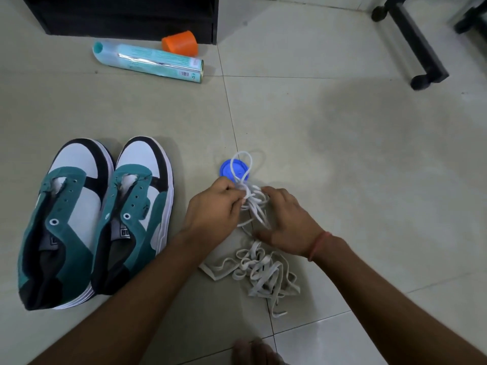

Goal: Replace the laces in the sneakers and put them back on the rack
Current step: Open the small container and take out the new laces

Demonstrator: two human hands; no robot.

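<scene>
Two teal, white and black sneakers, the left one [60, 222] and the right one [137, 206], stand side by side on the tiled floor with no laces in their eyelets. A bundle of thin white laces [253, 200] lies between my hands in the middle. My left hand [213, 209] pinches the top of that bundle. My right hand [287, 225] holds the bundle from the right, fingers curled over the strands. A loop of it lies across a blue round lid [233, 168]. A loose pile of flat greyish laces [261, 270] lies on the floor below my hands.
A teal spray can [150, 60] lies on its side at the back, with an orange cap [180, 43] behind it. A black rack or cabinet base [121, 17] stands at the top left. Black furniture legs [419, 46] are at the top right. Toes [253, 351] show at the bottom edge.
</scene>
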